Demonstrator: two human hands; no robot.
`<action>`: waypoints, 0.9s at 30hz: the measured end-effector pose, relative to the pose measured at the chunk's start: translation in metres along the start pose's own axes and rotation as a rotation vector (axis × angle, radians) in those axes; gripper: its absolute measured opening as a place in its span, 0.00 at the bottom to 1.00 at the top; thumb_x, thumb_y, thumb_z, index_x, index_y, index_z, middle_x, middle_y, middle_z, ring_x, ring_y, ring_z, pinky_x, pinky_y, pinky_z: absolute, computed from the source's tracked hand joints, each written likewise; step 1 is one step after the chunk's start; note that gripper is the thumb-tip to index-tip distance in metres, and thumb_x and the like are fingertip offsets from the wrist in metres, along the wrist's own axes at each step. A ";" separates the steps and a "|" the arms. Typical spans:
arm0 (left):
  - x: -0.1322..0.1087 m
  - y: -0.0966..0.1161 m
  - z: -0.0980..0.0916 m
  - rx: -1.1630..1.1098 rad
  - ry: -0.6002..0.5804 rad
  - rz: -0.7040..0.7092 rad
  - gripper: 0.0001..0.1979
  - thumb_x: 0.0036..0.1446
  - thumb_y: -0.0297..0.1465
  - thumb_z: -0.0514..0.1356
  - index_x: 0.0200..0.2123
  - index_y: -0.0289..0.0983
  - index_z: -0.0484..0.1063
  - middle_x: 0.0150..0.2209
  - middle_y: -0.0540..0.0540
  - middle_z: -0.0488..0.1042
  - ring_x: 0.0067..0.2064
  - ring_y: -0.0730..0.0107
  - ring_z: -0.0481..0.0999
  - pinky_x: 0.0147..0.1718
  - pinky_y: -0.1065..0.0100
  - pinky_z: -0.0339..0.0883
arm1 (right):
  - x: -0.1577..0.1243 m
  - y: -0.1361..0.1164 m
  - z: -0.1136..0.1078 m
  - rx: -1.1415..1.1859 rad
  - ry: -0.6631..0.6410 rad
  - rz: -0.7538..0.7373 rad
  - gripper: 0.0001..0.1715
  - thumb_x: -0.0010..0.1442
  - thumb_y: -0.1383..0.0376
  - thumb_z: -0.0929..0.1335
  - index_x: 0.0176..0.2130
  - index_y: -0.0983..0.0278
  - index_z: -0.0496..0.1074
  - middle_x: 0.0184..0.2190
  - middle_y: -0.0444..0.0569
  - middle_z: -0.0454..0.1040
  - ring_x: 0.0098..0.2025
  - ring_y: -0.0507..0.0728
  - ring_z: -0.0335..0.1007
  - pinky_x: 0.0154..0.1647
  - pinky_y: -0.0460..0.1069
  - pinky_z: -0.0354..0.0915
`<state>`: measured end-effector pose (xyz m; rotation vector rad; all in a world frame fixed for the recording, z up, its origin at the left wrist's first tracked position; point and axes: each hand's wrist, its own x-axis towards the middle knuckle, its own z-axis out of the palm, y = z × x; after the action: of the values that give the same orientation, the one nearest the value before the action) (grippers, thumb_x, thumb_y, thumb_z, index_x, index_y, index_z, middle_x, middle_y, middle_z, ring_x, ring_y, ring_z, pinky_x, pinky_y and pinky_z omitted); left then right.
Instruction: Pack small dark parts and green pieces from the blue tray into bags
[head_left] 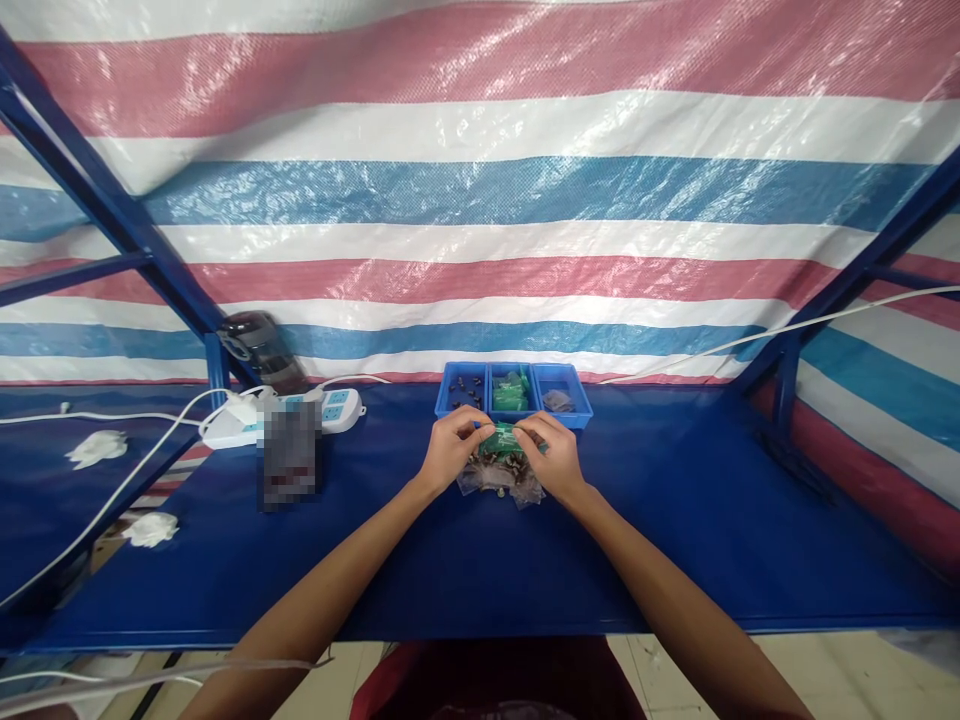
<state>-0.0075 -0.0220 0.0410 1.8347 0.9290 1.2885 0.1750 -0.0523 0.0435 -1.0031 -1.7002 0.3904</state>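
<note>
Between my two hands is a small green plastic packet (505, 437) with pale print. My left hand (454, 447) pinches its left side, and my right hand (551, 452) pinches its right side. Just below lies a pile of small clear bags (529, 488) with dark little parts in them, partly hidden by my fingers. Behind my hands stands a blue three-part tray (587, 412). Its left compartment holds small dark parts (466, 388), the middle one green packets (511, 388), the right one clear bags (558, 401).
On the blue table (675, 540), a white power strip (345, 408) with cables lies at the left, beside a blurred-out dark object (291, 455). A dark bottle (262, 350) leans behind it. Crumpled white tissues (152, 529) lie farther left. Blue frame posts (97, 185) and striped sheeting enclose the back.
</note>
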 end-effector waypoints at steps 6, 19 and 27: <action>0.000 -0.004 -0.002 0.008 0.011 -0.068 0.13 0.52 0.40 0.64 0.30 0.33 0.74 0.17 0.51 0.67 0.17 0.78 0.64 0.17 0.76 0.58 | 0.000 0.002 -0.001 -0.013 0.003 -0.011 0.14 0.63 0.60 0.62 0.33 0.62 0.73 0.28 0.49 0.69 0.27 0.53 0.64 0.31 0.49 0.63; 0.000 0.007 -0.001 0.051 -0.159 -0.100 0.16 0.54 0.42 0.60 0.32 0.33 0.72 0.18 0.51 0.67 0.18 0.76 0.67 0.19 0.75 0.63 | -0.001 0.002 -0.001 -0.028 0.012 -0.001 0.14 0.62 0.59 0.63 0.31 0.62 0.72 0.24 0.46 0.65 0.26 0.53 0.61 0.30 0.49 0.61; 0.001 0.006 0.001 0.056 -0.169 -0.038 0.16 0.54 0.41 0.61 0.35 0.33 0.75 0.32 0.44 0.73 0.22 0.78 0.67 0.19 0.76 0.63 | -0.002 0.001 0.001 -0.016 0.003 -0.002 0.15 0.62 0.58 0.62 0.30 0.62 0.72 0.24 0.46 0.66 0.25 0.53 0.61 0.28 0.48 0.61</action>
<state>-0.0054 -0.0246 0.0465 1.9264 0.9114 1.0758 0.1748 -0.0530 0.0414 -1.0133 -1.7036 0.3740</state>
